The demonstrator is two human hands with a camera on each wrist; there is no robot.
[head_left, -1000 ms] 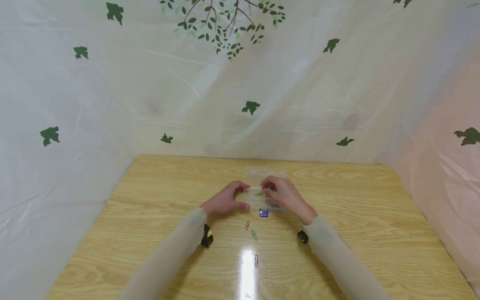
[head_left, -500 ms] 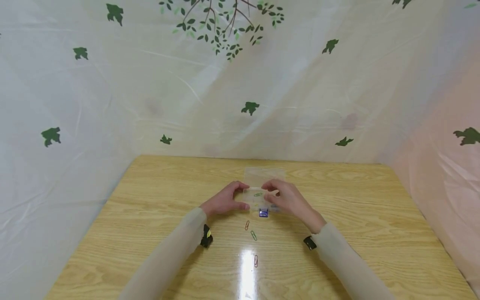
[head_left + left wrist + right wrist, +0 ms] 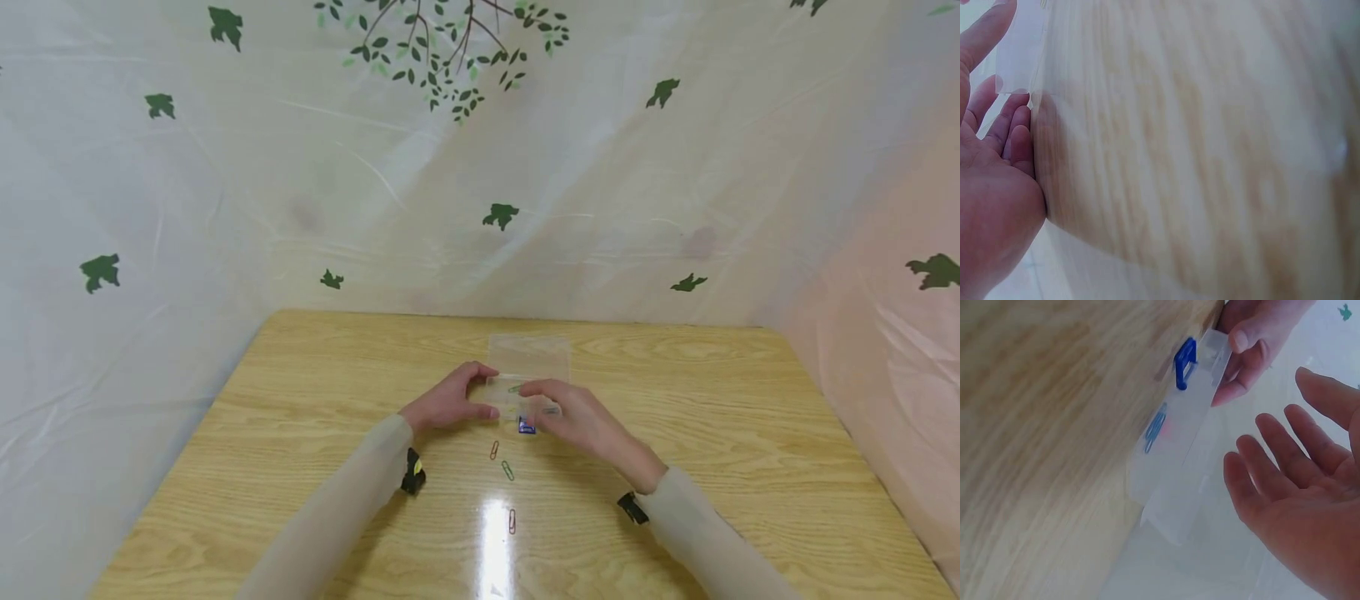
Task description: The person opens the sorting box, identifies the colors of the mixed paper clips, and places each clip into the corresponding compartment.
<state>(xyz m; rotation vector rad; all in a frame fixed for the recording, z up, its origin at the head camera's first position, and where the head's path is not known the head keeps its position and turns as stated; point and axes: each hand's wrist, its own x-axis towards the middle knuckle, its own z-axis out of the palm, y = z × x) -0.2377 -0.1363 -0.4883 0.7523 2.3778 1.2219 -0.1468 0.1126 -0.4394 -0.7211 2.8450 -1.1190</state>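
Observation:
A clear plastic box (image 3: 501, 402) lies on the table with its clear lid (image 3: 530, 353) folded back. A blue latch (image 3: 527, 426) is at its front. Inside I see a green paper clip (image 3: 514, 389), partly behind the right fingers; a blue paper clip (image 3: 1155, 428) shows through the wall in the right wrist view. My left hand (image 3: 450, 398) grips the box's left end, thumb in front and index finger behind. Over the box's right half, my right hand (image 3: 581, 415) hovers with fingers apart, holding nothing; in the right wrist view it is clear of the box.
In front of the box lie a red paper clip (image 3: 494, 450), a green paper clip (image 3: 507, 471) and, nearer me, another red paper clip (image 3: 512, 522). The wooden table (image 3: 337, 367) ends at a pale leaf-printed curtain (image 3: 375, 167) behind and at both sides.
My right hand has drawn back from the box's rear edge toward the front right, its fingers spreading from a pinch. The left hand and the box stay in place.

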